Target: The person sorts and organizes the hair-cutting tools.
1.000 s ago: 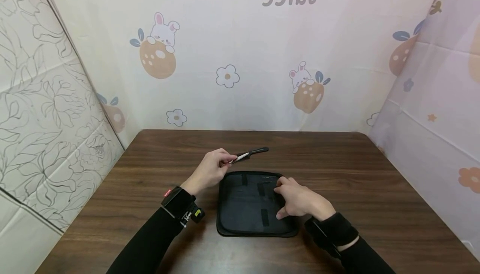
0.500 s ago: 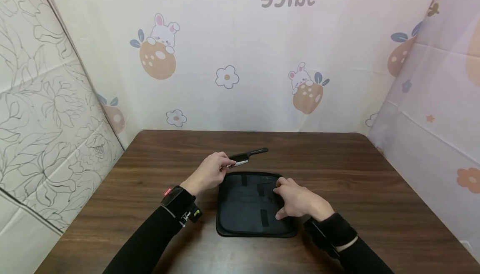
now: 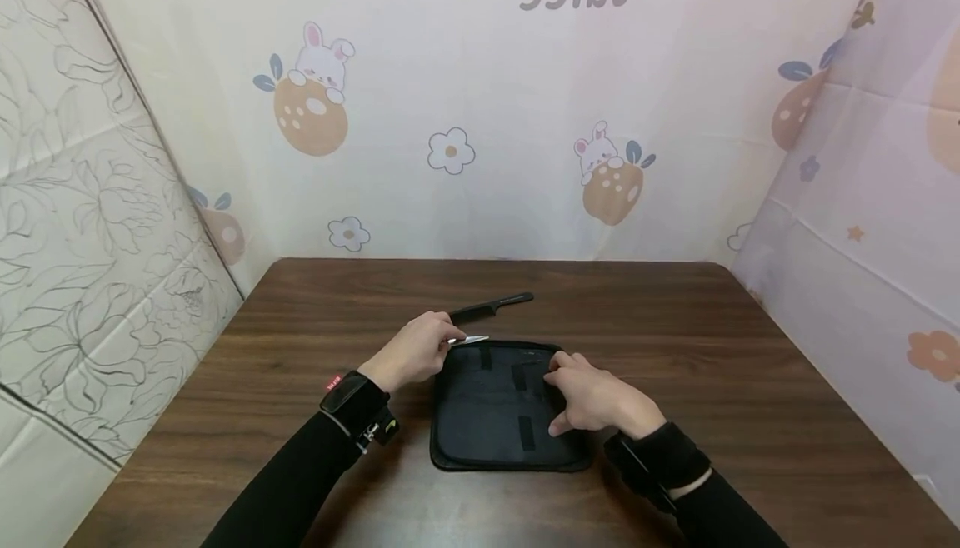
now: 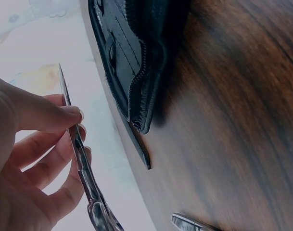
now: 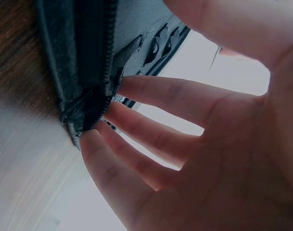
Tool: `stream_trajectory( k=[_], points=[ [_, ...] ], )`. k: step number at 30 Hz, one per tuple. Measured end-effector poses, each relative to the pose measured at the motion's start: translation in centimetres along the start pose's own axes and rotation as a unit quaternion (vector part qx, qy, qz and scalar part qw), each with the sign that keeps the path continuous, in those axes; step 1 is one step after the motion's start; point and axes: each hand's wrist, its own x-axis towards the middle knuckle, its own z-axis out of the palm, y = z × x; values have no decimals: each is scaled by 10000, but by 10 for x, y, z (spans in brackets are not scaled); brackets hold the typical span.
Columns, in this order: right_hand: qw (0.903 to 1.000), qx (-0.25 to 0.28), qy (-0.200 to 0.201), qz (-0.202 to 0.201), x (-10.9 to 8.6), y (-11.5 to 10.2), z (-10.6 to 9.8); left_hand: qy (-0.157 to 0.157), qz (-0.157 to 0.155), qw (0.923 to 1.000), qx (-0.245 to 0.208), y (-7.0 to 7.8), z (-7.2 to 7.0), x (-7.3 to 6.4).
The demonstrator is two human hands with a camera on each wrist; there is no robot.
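Observation:
My left hand [image 3: 412, 351] pinches slim silver scissors [image 4: 82, 161] between thumb and fingers. Their pointed tip sticks out past the fingers, and the handle loops run to the bottom of the left wrist view. In the head view the blade [image 3: 477, 339] overlaps the far left edge of a black zippered case [image 3: 487, 423]. This case lies unzipped, its dark inside with strap loops facing up. At its right side my right hand [image 3: 600, 398] rests with spread fingers; the fingertips [image 5: 91, 139] touch the zipper edge in the right wrist view.
Behind the case a black comb [image 3: 480, 312] lies on the brown wooden table [image 3: 712, 348]. A toothed, comb-like piece [image 4: 187, 222] shows on the wood at the bottom of the left wrist view. Printed cloth curtains [image 3: 510, 82] stand around the table's back and sides.
My left hand has come slightly nearer with the scissors, whose blade has dropped from over the comb to the case's far edge and turned flatter. The right hand stays at the case.

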Motion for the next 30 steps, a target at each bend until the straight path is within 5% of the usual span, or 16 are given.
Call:
stream_trajectory(
  k=[30],
  points=[
    [10000,-59,-58,14,-1,-2,0,-407,-101,9988,237,-6,1,-4]
  ],
)
